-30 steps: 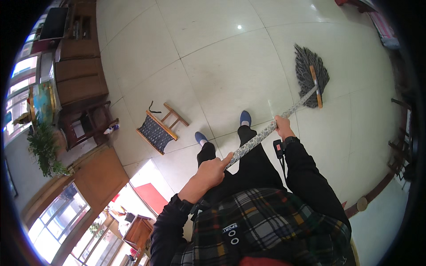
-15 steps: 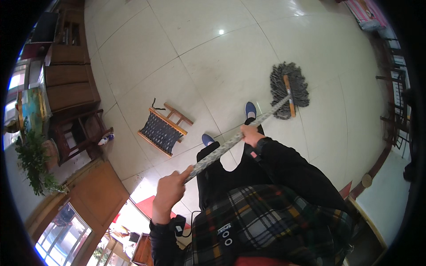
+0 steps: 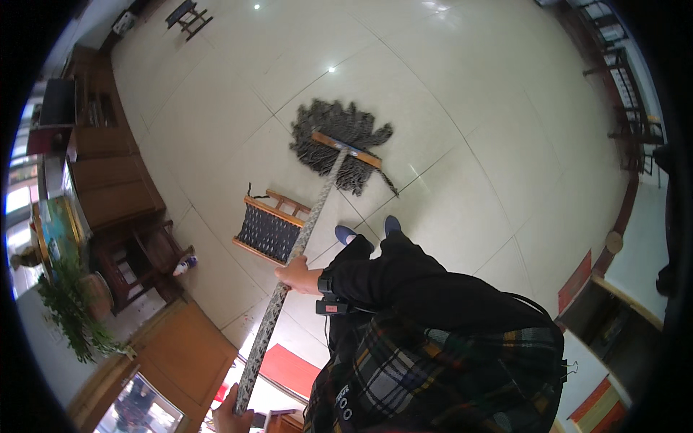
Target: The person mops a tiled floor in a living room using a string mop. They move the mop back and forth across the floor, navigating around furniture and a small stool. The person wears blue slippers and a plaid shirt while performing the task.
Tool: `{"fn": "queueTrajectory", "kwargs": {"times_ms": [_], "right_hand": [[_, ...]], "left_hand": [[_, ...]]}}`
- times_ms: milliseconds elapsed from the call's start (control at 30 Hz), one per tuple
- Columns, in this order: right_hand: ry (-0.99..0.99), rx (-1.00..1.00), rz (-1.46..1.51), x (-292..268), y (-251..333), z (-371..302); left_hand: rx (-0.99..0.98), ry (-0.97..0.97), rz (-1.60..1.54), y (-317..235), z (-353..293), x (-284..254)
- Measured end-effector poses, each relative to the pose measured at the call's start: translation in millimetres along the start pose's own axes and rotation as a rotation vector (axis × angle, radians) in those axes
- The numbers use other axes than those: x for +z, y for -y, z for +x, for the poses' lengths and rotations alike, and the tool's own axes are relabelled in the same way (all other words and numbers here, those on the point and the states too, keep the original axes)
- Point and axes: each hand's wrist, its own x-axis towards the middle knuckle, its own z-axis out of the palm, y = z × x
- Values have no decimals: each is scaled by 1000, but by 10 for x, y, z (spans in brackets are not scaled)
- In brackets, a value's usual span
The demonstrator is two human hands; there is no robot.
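Observation:
A mop with dark grey string strands [image 3: 333,119] lies spread on the tiled floor, ahead of my feet. A wooden bar [image 3: 367,156] crosses its head, and a speckled grey-white handle [image 3: 322,206] slants from there down to the lower left. My right hand [image 3: 297,276] is closed around the middle of this handle. Lower down, my left hand [image 3: 231,413] grips its near end, partly cut off by the picture's edge. Just left of the handle stands a low wooden stool with a black woven seat [image 3: 266,232]; the handle passes across its right edge in view.
Wooden cabinets [image 3: 115,189] line the left side, with a dark chair [image 3: 133,252] and a potted plant [image 3: 65,314]. Another small stool [image 3: 189,17] stands far left. Dark chairs [image 3: 626,115] line the right wall. A red mat [image 3: 290,368] lies by the doorway.
The mop head has swept from the right across to the left, ahead of my feet. My right hand has moved left with the handle; my left hand has gone lower and further left.

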Motion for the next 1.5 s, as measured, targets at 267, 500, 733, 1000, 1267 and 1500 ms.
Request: {"fn": "queueTrajectory", "kwargs": {"times_ms": [267,500,733,1000,1267,1500], "right_hand": [[72,-62,224,-1103,767,-335],[-255,-232,133,-2701,448,1076],[-306,-158,291,-4863,182,1392],[-360,43,454,-5001,-790,839],[-169,-36,281,-3892,-1681,519],[-44,-532,-982,-2144,-1808,217]], "left_hand": [[200,26,-172,-962,74,-58],[369,133,-84,-1927,932,794],[661,212,91,-3231,1215,1660],[760,320,352,-3019,1118,1936],[788,249,374,-1798,1110,1583],[646,141,371,-101,1140,1035]]}}
